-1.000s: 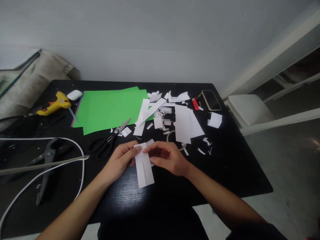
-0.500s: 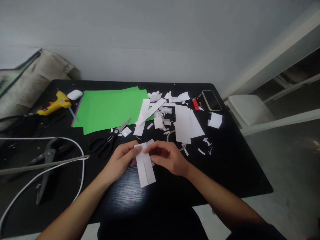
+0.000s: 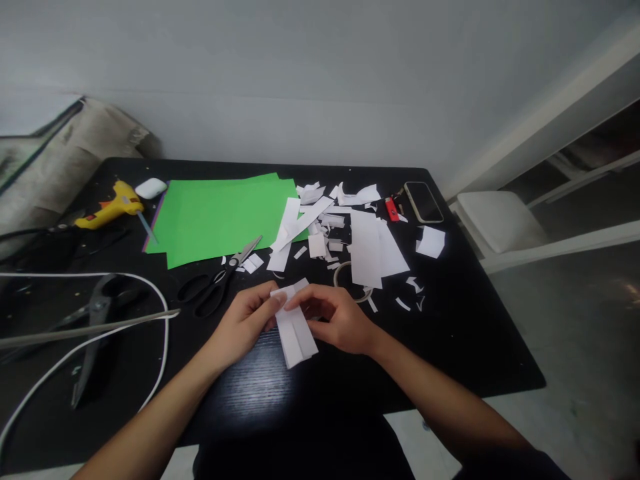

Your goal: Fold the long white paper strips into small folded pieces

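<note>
A folded white paper piece (image 3: pixel 295 337) is between my hands, near the front of the black table. My left hand (image 3: pixel 247 320) pinches its upper left part, thumb on top and fingers underneath. My right hand (image 3: pixel 340 319) has its index fingertip on the upper face of the paper and its thumb at the right edge, fingers curled round it. Part of the paper is hidden behind my right fingers. Black scissors (image 3: pixel 220 277) lie just beyond my left hand, blades partly over green sheets (image 3: pixel 225 217).
White paper scraps (image 3: pixel 325 243) and larger white sheets (image 3: pixel 366 250) lie beyond my hands, by a tape roll (image 3: pixel 344 273). Left are a yellow glue gun (image 3: pixel 117 205), pliers (image 3: pixel 97 313) and a white cable (image 3: pixel 163 293). A red lighter (image 3: pixel 391 209) and phone (image 3: pixel 423 202) lie right.
The folded paper has tilted and shifted slightly to the right, and its lower end looks shorter, with layers showing at the edge. Both hands keep nearly the same place.
</note>
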The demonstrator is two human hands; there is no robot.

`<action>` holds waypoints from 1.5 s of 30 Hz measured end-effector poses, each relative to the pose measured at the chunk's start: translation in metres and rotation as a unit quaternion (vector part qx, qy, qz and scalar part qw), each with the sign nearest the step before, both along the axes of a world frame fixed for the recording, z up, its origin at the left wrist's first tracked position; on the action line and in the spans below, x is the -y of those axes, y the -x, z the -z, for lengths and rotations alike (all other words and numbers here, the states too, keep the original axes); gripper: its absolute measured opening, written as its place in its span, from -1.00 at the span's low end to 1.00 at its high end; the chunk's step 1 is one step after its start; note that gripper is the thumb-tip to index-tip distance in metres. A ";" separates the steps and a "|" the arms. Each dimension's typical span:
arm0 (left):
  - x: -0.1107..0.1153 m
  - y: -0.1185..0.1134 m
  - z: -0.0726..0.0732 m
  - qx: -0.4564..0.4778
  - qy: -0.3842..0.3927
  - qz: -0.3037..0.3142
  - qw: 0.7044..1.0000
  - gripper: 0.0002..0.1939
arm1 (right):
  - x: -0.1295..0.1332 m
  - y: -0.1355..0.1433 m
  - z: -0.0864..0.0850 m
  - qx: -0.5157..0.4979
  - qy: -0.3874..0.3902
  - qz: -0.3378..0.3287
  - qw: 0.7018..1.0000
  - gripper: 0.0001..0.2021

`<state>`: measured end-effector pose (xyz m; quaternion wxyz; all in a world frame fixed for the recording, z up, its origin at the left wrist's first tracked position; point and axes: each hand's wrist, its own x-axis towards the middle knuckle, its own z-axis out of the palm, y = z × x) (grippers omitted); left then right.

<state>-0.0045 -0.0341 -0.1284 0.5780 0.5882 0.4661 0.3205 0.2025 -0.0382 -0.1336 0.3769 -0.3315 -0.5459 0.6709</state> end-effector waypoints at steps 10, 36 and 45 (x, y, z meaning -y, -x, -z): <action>0.002 -0.004 -0.001 -0.008 -0.020 0.011 1.000 -0.54 | 0.002 0.006 0.004 0.057 -0.059 0.084 0.993 -0.90; 0.004 0.001 0.005 0.024 -0.023 0.045 0.998 -0.64 | 0.004 0.010 0.005 -0.040 0.122 0.073 0.989 -0.55; 0.007 0.001 0.006 -0.020 -0.094 0.010 0.995 -0.64 | 0.000 0.008 0.006 0.005 0.080 0.133 0.988 -0.59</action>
